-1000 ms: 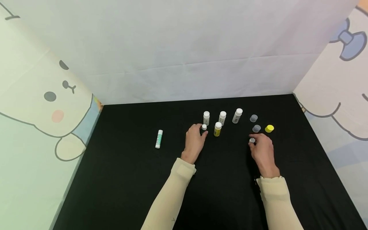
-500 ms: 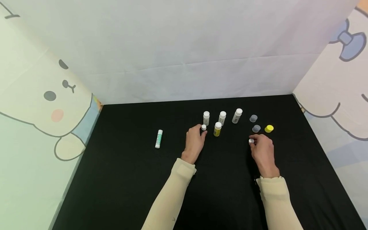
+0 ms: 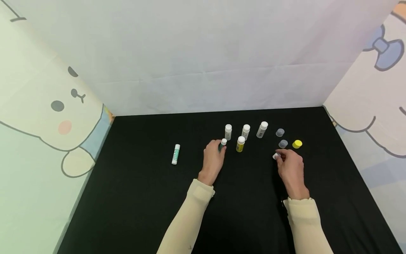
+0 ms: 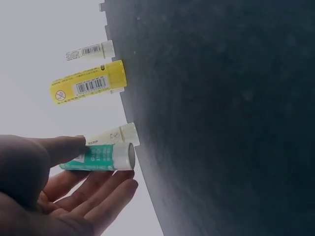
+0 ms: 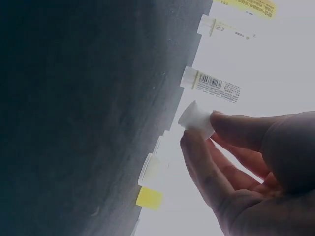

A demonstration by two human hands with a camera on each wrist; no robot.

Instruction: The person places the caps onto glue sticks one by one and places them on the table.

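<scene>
My left hand holds a green glue stick between thumb and fingers, its white end tilted to the right in the head view. Further right, my right hand pinches a small white cap between thumb and index finger. The cap is tipped, its wider rim away from the palm in the right wrist view. Just beyond my left hand stand a white-capped glue stick and a yellow glue stick.
Two more white glue sticks stand at the back. Two translucent caps and a yellow cap sit beyond my right hand. A white-and-green glue stick is off to the left on the black cloth.
The green glue stick has tilted in my left hand, exposing more of its side, and that hand has drawn slightly left. In my right fingers, the white cap has tipped over.
</scene>
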